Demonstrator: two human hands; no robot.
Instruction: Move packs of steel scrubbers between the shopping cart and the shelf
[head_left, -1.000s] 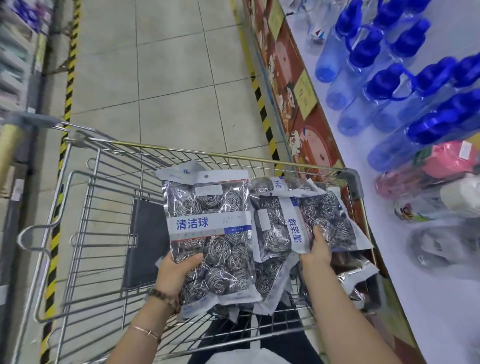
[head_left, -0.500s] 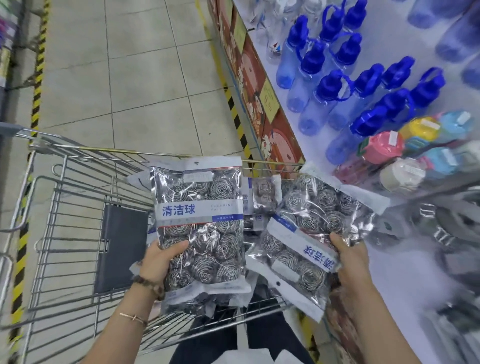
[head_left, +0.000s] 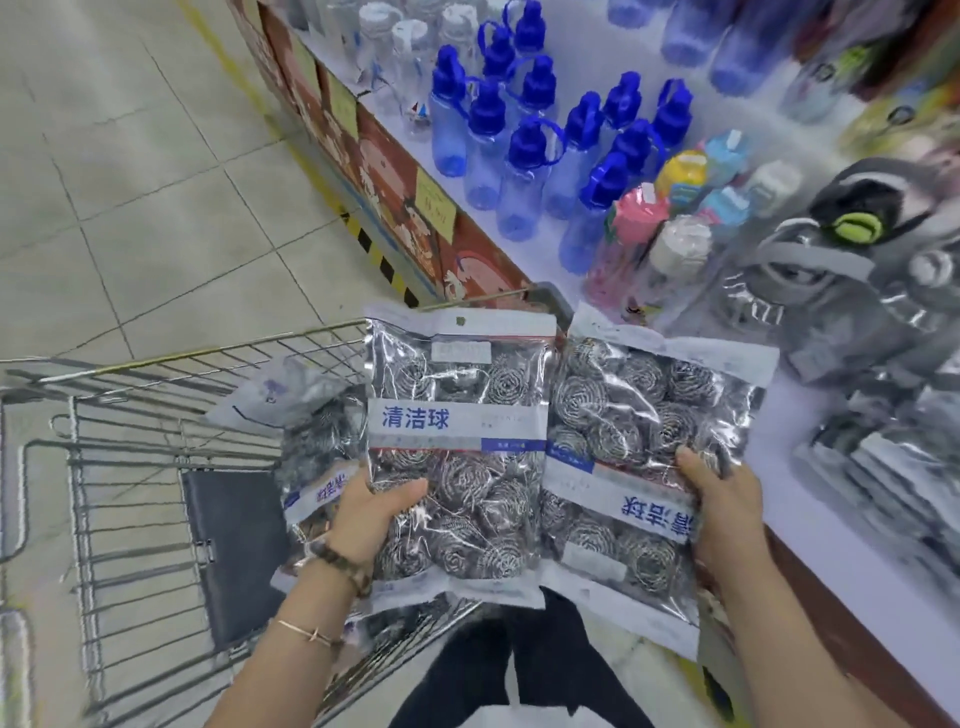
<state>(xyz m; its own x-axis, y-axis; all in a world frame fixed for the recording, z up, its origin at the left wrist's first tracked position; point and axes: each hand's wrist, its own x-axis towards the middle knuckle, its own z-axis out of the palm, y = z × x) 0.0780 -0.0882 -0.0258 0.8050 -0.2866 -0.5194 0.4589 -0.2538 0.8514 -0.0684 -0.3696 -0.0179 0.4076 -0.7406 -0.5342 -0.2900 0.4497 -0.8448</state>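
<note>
My left hand (head_left: 371, 512) grips a clear pack of steel scrubbers (head_left: 457, 426) with a blue-and-white label, upright over the cart's right side. My right hand (head_left: 719, 493) grips a second scrubber pack (head_left: 634, 415), label upside down, held above the gap between the wire shopping cart (head_left: 130, 467) and the white shelf (head_left: 810, 525). More scrubber packs (head_left: 311, 441) lie in the cart behind the left-hand pack, partly hidden.
Blue-capped water bottles (head_left: 524, 156) and coloured bottles (head_left: 675, 187) stand on the shelf. Grey and black packaged goods (head_left: 852, 291) fill its right part. The shelf's red printed front (head_left: 400, 182) runs along the tiled aisle floor (head_left: 156, 182).
Both hands lifted their packs up and to the right, out of the cart; the right-hand pack now hangs near the shelf edge. My view turned right toward the shelf.
</note>
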